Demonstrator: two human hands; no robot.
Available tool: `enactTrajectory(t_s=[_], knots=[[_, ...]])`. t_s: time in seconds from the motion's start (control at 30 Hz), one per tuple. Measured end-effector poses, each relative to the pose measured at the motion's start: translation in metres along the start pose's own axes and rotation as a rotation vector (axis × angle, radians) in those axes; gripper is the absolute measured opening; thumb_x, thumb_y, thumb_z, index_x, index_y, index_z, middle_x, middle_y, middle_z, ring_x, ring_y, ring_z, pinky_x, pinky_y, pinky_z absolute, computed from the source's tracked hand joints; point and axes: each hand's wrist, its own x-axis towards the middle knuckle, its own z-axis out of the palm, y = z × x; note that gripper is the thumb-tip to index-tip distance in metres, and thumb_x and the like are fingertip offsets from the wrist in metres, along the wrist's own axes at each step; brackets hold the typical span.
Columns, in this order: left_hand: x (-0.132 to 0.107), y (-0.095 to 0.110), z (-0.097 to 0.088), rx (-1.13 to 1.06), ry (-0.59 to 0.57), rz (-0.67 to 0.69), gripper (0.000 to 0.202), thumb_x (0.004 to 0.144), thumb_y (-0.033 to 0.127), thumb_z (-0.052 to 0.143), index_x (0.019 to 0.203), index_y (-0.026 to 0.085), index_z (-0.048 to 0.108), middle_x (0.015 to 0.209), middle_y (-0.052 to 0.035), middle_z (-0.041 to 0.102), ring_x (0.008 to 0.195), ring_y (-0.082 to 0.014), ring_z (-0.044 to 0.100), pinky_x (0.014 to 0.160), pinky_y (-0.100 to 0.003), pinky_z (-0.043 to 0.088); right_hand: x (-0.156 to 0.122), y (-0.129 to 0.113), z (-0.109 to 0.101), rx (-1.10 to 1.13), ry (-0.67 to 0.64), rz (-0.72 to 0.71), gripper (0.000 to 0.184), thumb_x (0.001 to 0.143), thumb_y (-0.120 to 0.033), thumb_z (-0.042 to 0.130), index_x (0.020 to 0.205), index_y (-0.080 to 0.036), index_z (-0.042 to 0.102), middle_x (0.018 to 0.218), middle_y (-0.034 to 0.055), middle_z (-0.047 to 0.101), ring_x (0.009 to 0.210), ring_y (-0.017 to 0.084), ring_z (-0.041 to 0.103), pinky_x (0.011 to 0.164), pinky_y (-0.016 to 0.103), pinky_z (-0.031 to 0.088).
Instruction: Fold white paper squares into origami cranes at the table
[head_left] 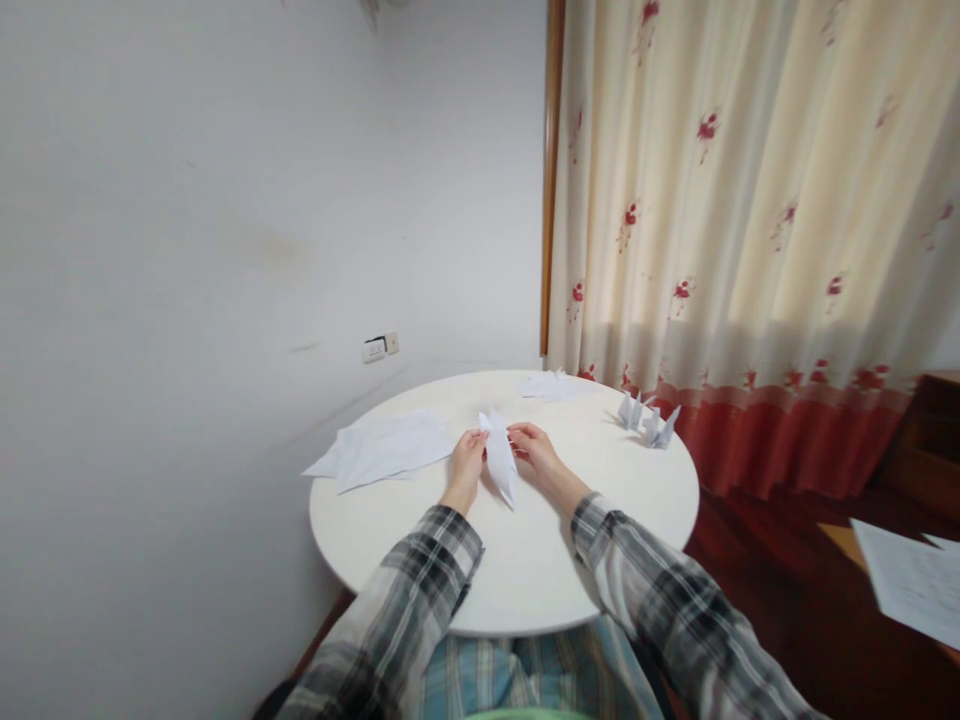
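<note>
A long, narrow folded white paper piece (500, 458) is held just above the round white table (525, 570) between both hands. My left hand (466, 460) pinches its left edge near the top. My right hand (534, 450) pinches the right edge at about the same height. The paper's lower tip points down toward me. Both forearms in plaid sleeves reach over the table's near edge.
A stack of loose white sheets (382, 448) lies on the table's left side. Two small folded paper cranes (646, 418) stand at the right rear, more folded paper (551, 385) at the far edge. A wall is left, a curtain (750, 230) behind, printed sheets (911, 580) at lower right.
</note>
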Motion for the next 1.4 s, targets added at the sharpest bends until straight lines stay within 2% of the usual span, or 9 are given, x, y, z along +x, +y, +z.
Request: enactTrajectory(t_s=[0.3,0.37,0.47,0.57,0.63,0.8,0.97,1.2,1.4], knots=[[0.004,-0.013,0.009,0.149,0.079,0.004,0.010,0.071,0.028,0.054,0.072,0.018,0.051,0.064,0.0022,0.056,0.058,-0.0108,0.051,0.057,-0.021,0.039,0.001,0.000,-0.005,0.016,0.022,0.045,0.028,0.048,-0.024,0.073,0.072,-0.019,0.060,0.064,-0.0031,0.059,0.059,0.009,0.053,0.060,0.024,0.040],[0.004,-0.014,0.011,0.190,0.049,0.018,0.010,0.071,0.028,0.054,0.073,0.018,0.052,0.065,0.0016,0.057,0.060,-0.0115,0.052,0.058,-0.022,0.039,0.001,0.000,-0.006,0.014,0.059,0.058,0.029,0.047,-0.021,0.072,0.072,-0.019,0.059,0.064,-0.0036,0.059,0.060,0.009,0.053,0.061,0.024,0.041],[0.002,-0.014,0.012,0.234,-0.083,0.021,0.014,0.069,0.031,0.056,0.072,0.017,0.054,0.065,0.0007,0.057,0.061,-0.0119,0.052,0.059,-0.022,0.039,0.001,-0.001,-0.007,0.027,0.118,0.054,0.027,0.047,-0.023,0.072,0.070,-0.019,0.058,0.063,-0.0033,0.058,0.060,0.010,0.053,0.061,0.025,0.041],[-0.001,-0.011,0.013,0.270,-0.248,-0.008,0.019,0.065,0.034,0.061,0.069,0.016,0.057,0.064,0.0004,0.057,0.060,-0.0119,0.050,0.058,-0.022,0.038,0.002,-0.004,-0.011,0.050,0.100,0.019,0.023,0.051,-0.028,0.072,0.068,-0.018,0.060,0.066,-0.0012,0.060,0.061,0.010,0.053,0.061,0.025,0.040],[-0.004,-0.009,0.013,0.278,-0.300,-0.036,0.021,0.063,0.035,0.062,0.069,0.015,0.058,0.061,0.0009,0.056,0.059,-0.0119,0.049,0.057,-0.022,0.037,0.003,-0.006,-0.014,0.062,0.077,-0.016,0.022,0.052,-0.028,0.072,0.066,-0.018,0.060,0.066,-0.0007,0.061,0.062,0.011,0.053,0.061,0.025,0.040],[-0.007,-0.005,0.015,0.282,-0.317,-0.081,0.023,0.059,0.035,0.064,0.067,0.015,0.057,0.057,0.0021,0.055,0.055,-0.0111,0.047,0.054,-0.022,0.036,0.007,-0.006,-0.021,0.103,0.117,-0.047,0.022,0.054,-0.031,0.072,0.058,-0.018,0.054,0.054,-0.0040,0.054,0.054,0.010,0.048,0.056,0.023,0.037],[-0.006,-0.005,0.015,0.286,-0.352,-0.058,0.030,0.058,0.042,0.066,0.064,0.014,0.058,0.059,0.0008,0.057,0.056,-0.0109,0.047,0.054,-0.023,0.035,0.009,-0.001,-0.027,0.089,-0.034,0.136,0.024,0.058,-0.035,0.071,0.069,-0.018,0.057,0.063,-0.0014,0.061,0.059,0.011,0.054,0.060,0.024,0.040],[-0.006,-0.007,0.016,0.308,-0.357,-0.110,0.032,0.057,0.045,0.067,0.059,0.014,0.059,0.051,0.0013,0.052,0.051,-0.0117,0.045,0.049,-0.023,0.031,0.012,-0.002,-0.033,0.206,-0.126,0.147,0.024,0.059,-0.024,0.068,0.080,-0.018,0.061,0.073,0.0019,0.065,0.069,0.014,0.059,0.066,0.026,0.044],[-0.011,0.001,0.019,0.304,-0.349,-0.099,0.027,0.059,0.039,0.068,0.065,0.013,0.064,0.057,-0.0014,0.059,0.056,-0.0131,0.049,0.052,-0.023,0.035,0.009,-0.008,-0.033,0.162,-0.014,0.111,0.027,0.057,-0.020,0.069,0.083,-0.019,0.060,0.080,0.0011,0.066,0.066,0.012,0.057,0.063,0.025,0.043]])
